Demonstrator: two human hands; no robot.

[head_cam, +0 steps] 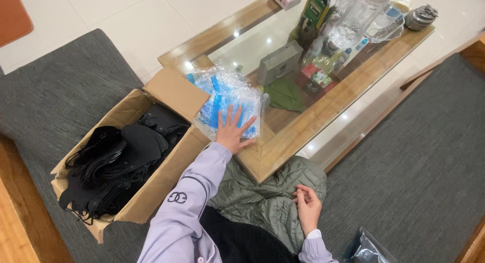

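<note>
One left hand (232,133) flat on plastic packets (227,99), long axis pointing away.

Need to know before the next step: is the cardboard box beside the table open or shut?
Open. The cardboard box has its flap folded back, and the black masks piled inside show plainly.

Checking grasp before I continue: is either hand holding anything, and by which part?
Nothing is gripped. The left hand lies flat on the clear plastic packets; the right hand rests on the green quilted cloth.
</note>
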